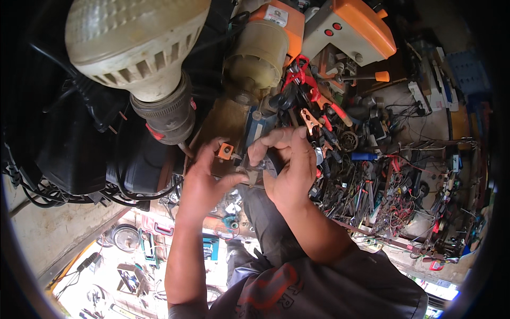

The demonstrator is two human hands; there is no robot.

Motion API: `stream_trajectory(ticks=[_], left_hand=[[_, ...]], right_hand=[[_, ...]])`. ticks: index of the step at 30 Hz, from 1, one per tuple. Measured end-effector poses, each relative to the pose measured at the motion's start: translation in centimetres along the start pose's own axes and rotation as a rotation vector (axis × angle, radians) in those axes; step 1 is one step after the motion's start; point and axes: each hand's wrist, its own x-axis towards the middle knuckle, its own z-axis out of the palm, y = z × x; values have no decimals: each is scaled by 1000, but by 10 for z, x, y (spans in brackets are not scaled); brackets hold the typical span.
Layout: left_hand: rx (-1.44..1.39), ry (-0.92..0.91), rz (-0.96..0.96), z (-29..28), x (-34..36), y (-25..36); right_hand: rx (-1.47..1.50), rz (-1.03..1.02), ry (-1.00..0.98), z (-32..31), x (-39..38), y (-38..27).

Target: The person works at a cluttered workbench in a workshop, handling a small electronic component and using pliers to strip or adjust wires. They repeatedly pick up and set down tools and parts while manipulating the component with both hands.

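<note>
Near the middle of the head view, my left hand (201,178) has its thumb spread away from its fingers. Its fingertips are beside a small orange square block (226,151) with a dark round hole and a short metal piece sticking out on the right. Whether the fingertips touch the block is unclear. My right hand (291,173), just to the right, is curled with bent fingers. Under it shows a dark, partly see-through piece (268,162), mostly hidden by the fingers. A blue tool body (259,126) lies just beyond both hands.
A large bulb (141,42) in a dark socket (169,117) hangs close at upper left. Beyond the hands stand a cloudy plastic container (260,50) and an orange-and-grey machine (348,33). Copper clamps (310,120), pliers and tangled wires (396,204) crowd the right side.
</note>
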Motion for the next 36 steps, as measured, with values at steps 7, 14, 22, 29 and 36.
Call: stream_trajectory(ticks=[7, 14, 22, 29, 36], left_hand=[[-18, 55, -66, 7, 1, 1], [-67, 25, -122, 6, 1, 3], [-14, -4, -29, 4, 0, -4], [-77, -13, -54, 7, 0, -7], [-47, 55, 101, 6, 7, 23]], right_hand=[[-89, 40, 50, 0, 8, -1], [22, 21, 18, -1, 5, 1], [117, -95, -15, -31, 13, -5], [88, -25, -2, -46, 8, -4], [-434, -182, 145, -52, 31, -15]])
